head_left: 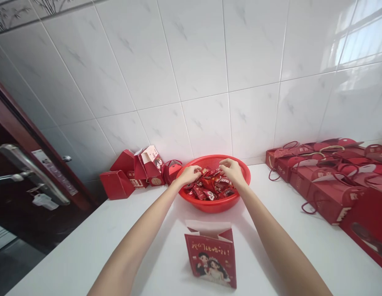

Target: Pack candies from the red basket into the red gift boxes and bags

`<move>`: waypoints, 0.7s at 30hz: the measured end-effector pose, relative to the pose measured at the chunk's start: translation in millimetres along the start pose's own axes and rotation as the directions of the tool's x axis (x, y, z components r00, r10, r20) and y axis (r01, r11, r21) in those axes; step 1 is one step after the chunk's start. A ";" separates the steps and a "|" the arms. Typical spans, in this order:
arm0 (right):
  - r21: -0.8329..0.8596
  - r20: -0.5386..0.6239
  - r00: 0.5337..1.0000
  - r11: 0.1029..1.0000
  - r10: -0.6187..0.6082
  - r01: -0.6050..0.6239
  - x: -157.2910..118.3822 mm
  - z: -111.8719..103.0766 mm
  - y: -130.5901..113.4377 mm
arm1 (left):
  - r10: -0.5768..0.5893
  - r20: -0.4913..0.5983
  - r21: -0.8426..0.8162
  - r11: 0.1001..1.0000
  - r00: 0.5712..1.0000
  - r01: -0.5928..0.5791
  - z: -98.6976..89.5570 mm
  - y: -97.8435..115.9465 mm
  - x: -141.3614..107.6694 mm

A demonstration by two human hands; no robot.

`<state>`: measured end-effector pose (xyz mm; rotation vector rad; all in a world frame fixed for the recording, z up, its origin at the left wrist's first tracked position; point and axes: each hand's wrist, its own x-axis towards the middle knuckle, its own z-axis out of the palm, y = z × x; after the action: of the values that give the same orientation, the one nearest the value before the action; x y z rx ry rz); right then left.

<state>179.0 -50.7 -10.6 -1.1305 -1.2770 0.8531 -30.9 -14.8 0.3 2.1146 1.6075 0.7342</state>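
Both hands reach over a red plastic basket (pixel 215 206) filled with red-wrapped candies (pixel 209 185). My left hand (pixel 191 174) is at the basket's left side, its fingertips bent down close to the candies; what they hold, if anything, is too small to tell. On the right side, my right hand (pixel 232 170) hovers over the candies with thumb and fingers apart, and nothing shows between them. Nearer to me, between my forearms, a red paper box (pixel 211 259) printed with a cartoon couple stands upright with its top open.
Several red boxes (pixel 117 185) stand at the back left, beside a smaller box with a cord handle (pixel 172 170). Rows of red corded boxes (pixel 320 189) fill the right side. A tiled wall (pixel 206 127) rises behind; a door (pixel 55 164) is at left.
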 end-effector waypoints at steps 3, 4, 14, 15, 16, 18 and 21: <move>-0.044 0.008 1.000 0.999 0.012 -0.012 -0.9 -1.6 3.1 | -0.024 0.035 -0.013 1.000 0.999 0.024 14.2 -5.7 24.8; -0.052 0.012 1.000 0.999 0.015 -0.015 -1.6 -2.3 3.2 | -0.024 0.042 -0.024 0.999 0.999 0.025 17.9 -6.6 30.0; 0.023 -0.013 0.996 0.996 0.084 -0.083 -4.0 -3.8 2.4 | 0.076 -0.040 -0.360 0.929 0.996 -0.085 16.8 6.5 23.8; 0.049 -0.011 0.996 0.995 0.091 -0.091 -4.4 -3.6 1.8 | 0.093 -0.055 -0.458 0.882 0.994 -0.108 16.5 11.0 19.7; 0.078 -0.005 0.995 0.992 0.098 -0.097 -5.0 -3.4 0.9 | 0.107 -0.062 -0.550 0.826 0.992 -0.124 16.7 15.8 15.5; 0.140 0.023 0.995 0.985 0.101 -0.103 -7.1 -3.4 -2.0 | 0.139 -0.039 -0.662 0.738 0.990 -0.130 18.5 24.7 7.9; 0.232 0.070 0.993 0.967 0.090 -0.104 -10.7 -4.4 -6.8 | 0.179 0.025 -0.708 0.698 0.984 -0.109 23.0 30.7 2.6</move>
<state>181.1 -63.4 -6.7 -0.9902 -1.1415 1.0881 7.1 -20.3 0.7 1.6595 0.8820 1.0761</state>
